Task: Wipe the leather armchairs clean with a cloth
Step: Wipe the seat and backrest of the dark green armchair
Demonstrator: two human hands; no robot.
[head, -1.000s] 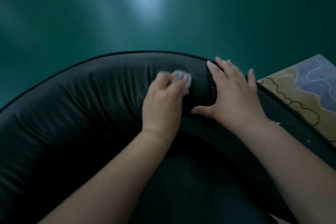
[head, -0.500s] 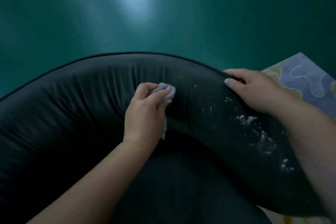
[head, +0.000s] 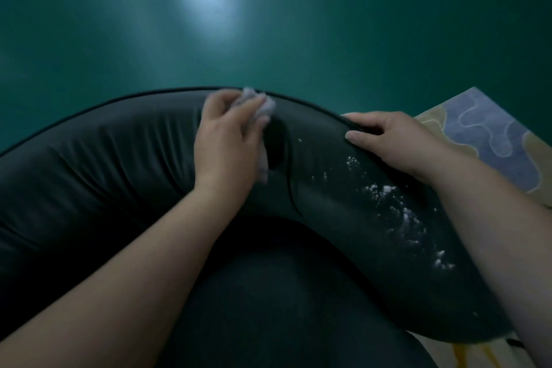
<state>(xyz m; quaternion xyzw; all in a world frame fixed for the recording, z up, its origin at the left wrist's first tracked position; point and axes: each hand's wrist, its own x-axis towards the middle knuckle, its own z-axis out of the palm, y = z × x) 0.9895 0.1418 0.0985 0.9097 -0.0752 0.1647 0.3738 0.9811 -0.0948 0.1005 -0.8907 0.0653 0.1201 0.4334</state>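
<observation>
Moving my left hand [head: 225, 140] with the bunched cloth [head: 259, 104] gripped in it from mid-backrest up to the armchair [head: 98, 158] top rim, right hand [head: 397, 140] still curled over the rim, so white specks [head: 397, 212] on the right arm look unwiped yet.

Cloth [head: 257, 104] blurred, mostly hidden in the left hand [head: 224, 140] — armchair [head: 104, 164] cut off.

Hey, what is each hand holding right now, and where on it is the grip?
The left hand holds the bunched cloth by its middle. The right hand grips the armchair at its top edge.
</observation>
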